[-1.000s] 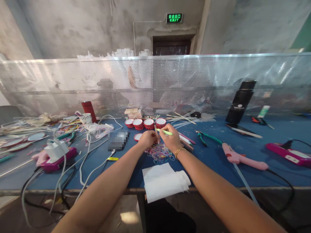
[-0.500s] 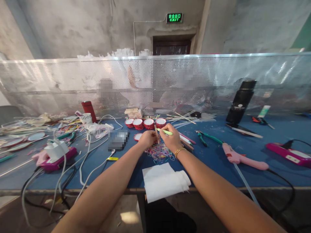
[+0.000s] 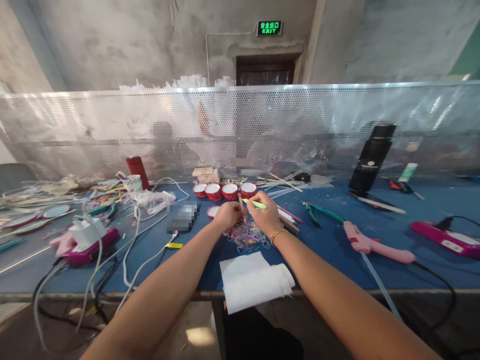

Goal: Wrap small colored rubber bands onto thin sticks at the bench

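Observation:
My left hand (image 3: 229, 216) is closed on a thin, flat wooden stick (image 3: 241, 204), which stands nearly upright between the fingers. In a writing grip, my right hand (image 3: 265, 214) holds a light green marker pen (image 3: 256, 203), its tip close to or touching the top part of the stick. Under both hands lies a heap of thin coloured elastic bands (image 3: 247, 239). Just behind them stand several short red stacks with white round tops (image 3: 229, 190). A similar red-rimmed white disc (image 3: 212, 212) is partly hidden by my left hand.
A folded white cloth (image 3: 258, 282) lies at the table's front edge. To the right are green-handled pliers (image 3: 322, 212), a pink glue gun (image 3: 375, 243) and a black flask (image 3: 372, 157). On the left, a phone (image 3: 183, 218), white cables and a purple power strip (image 3: 92, 246) spread out.

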Demonstrator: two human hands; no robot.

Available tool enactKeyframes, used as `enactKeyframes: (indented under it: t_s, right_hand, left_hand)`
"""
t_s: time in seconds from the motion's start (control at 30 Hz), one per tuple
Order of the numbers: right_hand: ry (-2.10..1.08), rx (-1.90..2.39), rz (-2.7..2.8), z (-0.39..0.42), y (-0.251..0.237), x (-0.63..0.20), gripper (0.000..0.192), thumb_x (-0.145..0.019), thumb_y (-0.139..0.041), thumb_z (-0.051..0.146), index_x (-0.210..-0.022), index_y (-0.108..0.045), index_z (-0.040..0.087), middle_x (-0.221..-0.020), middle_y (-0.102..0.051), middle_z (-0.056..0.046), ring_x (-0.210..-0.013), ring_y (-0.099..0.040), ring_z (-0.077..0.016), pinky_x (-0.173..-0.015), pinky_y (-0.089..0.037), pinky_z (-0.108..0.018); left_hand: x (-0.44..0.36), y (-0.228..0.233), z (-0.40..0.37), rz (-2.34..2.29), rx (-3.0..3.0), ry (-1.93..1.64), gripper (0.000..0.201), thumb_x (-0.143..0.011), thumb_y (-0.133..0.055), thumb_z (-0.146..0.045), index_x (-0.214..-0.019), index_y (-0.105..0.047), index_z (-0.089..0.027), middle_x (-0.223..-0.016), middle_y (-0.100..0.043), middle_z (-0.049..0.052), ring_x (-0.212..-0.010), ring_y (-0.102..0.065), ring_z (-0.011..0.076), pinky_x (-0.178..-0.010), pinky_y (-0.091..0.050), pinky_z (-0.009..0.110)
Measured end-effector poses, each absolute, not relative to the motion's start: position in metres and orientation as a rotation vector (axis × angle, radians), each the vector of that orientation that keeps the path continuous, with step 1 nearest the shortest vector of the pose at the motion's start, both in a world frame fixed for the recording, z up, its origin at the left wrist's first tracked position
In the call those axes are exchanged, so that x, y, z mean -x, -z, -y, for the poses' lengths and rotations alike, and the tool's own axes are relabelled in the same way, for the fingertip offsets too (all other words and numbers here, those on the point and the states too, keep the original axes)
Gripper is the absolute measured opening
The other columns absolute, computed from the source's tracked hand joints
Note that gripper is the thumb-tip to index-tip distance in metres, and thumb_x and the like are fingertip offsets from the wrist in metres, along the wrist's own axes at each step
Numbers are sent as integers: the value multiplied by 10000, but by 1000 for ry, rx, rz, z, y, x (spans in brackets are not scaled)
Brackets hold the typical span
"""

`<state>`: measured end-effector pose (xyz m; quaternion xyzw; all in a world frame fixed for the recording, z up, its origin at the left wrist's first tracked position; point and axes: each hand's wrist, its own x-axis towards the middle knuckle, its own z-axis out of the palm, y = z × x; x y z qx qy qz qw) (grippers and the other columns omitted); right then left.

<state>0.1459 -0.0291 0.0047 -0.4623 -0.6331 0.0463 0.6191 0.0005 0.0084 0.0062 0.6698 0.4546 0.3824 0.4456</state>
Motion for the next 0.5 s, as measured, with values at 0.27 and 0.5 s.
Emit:
enactKeyframes:
  t_s: [0.27, 0.5]
  right_hand:
    - [-134, 1023, 1463, 30, -5, -145, 125, -809, -581, 343, -731, -526, 263, -651, -650, 9, -624, -612, -197, -612, -438, -298]
    - [-106, 1067, 1439, 29, -5, -146, 119, -794, -577, 334, -714, -526, 263, -651, -652, 2, -616, -605, -198, -607, -430, -302]
  left_hand:
    - [-1, -4, -11, -1090, -1644, -965, 155, -777, -669, -71, -647, -630, -148, -528, -608, -32, -475, -542, 84, -533, -432, 196]
    - [0, -5, -10, -1111, -1666, -969, 144, -794, -656, -71, -673, -643, -147, -516, -599, -35, -463, -530, 85, -513, -421, 197]
